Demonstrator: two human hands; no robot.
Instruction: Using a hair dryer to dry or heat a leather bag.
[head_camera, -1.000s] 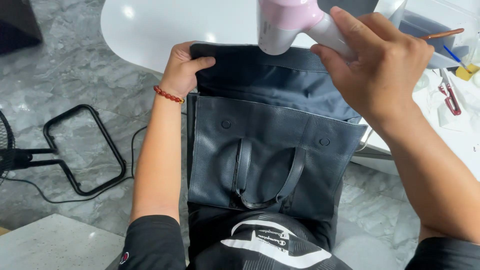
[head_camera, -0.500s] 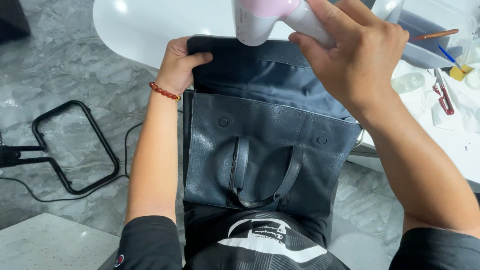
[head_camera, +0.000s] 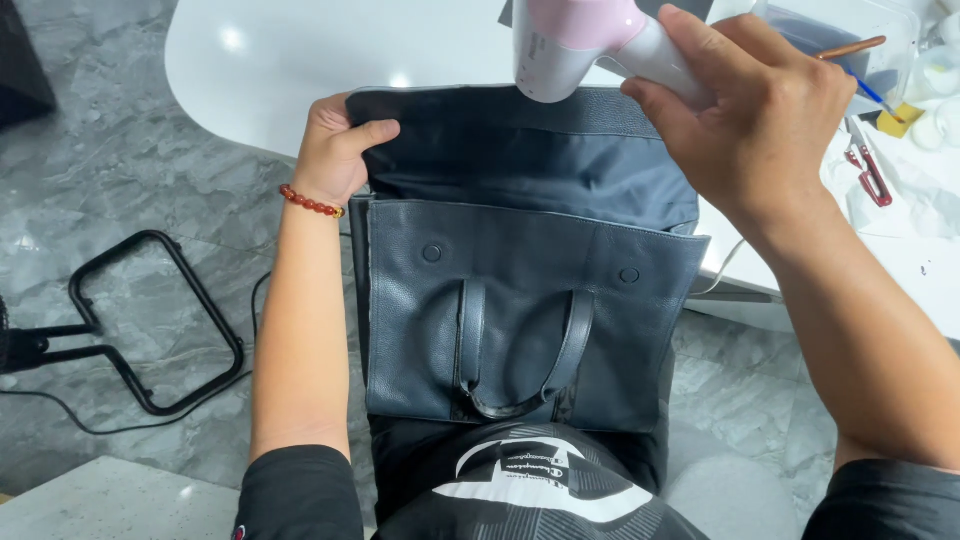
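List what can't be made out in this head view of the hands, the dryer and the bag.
- Hair dryer: its top is cut off by the frame's upper edge; its handle is hidden by the right hand.
- Leather bag: its bottom is hidden behind the person's shirt.
- Left hand: fingertips hidden behind the bag's edge.
- Red-handled tool: too small to identify.

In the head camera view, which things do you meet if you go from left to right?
Black metal stand on the floor → left hand gripping the bag's edge → dark leather bag → right hand holding the pink hair dryer → red-handled tool.
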